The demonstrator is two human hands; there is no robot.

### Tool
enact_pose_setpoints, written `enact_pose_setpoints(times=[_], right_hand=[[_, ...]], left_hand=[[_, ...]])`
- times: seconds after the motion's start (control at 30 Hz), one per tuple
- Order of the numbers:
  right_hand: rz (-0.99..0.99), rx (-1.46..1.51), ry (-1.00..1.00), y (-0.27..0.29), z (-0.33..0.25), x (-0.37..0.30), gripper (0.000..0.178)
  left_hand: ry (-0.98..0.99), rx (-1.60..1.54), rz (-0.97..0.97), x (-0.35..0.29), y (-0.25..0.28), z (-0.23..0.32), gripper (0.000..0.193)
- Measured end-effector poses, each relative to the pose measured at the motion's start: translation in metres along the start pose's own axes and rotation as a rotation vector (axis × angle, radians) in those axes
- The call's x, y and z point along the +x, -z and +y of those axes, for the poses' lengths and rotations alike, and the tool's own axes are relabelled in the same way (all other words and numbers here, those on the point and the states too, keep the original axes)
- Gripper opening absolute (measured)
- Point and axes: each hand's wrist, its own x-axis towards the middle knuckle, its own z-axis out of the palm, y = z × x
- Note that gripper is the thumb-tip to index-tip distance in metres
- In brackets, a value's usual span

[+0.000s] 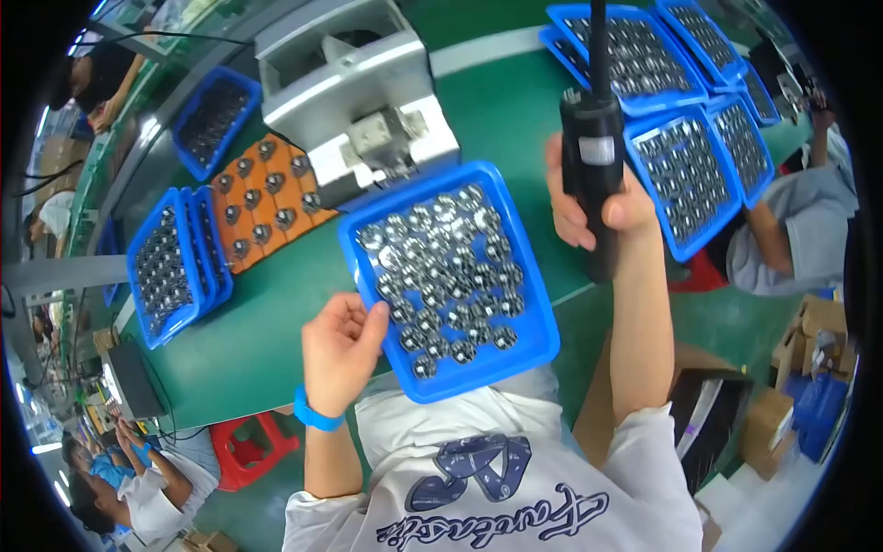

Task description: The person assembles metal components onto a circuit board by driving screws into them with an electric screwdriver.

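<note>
In front of me a blue plastic tray (529,354) reaches over the table's near edge toward my lap. Several shiny round metal parts (441,267) with dark centres lie in it. My left hand (342,340), wearing a blue wristband, is closed at the tray's left side. Its thumb lies on the rim and the other fingers are curled in. Raised to the right of the tray, my right hand (598,212) is wrapped round a black handheld device (593,138). A thick dark stem rises from the device's top and leaves the picture.
Beyond the tray stands a grey metal machine (345,83) with a fixture. Left of it are an orange pad (262,198) holding metal parts and stacked blue trays (166,267). More filled trays (685,175) lie at the right. A co-worker (791,230) sits there; red stool (248,446) lower left.
</note>
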Motion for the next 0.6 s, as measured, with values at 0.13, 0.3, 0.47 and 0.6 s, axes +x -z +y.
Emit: enact_pose_setpoints(times=[0.13,0.3,0.47,0.6], right_hand=[[0.094,0.013,-0.017,0.006,-0.025,-0.020,0.086],[0.017,0.061,-0.041,0.012,-0.013,-0.029,0.085],[0.054,-0.012,-0.005,0.010,-0.020,-0.032,0.078],[0.098,-0.059,-0.013,0.007,-0.023,-0.031,0.075]], left_hand=[[-0.029,-0.278,-0.034,-0.018,-0.034,-0.004,0.011],[-0.047,-0.538,-0.102,-0.034,-0.020,-0.018,0.009],[-0.050,-0.548,0.017,-0.067,0.036,-0.025,0.010],[-0.098,-0.456,0.175,-0.064,0.118,-0.006,0.007]])
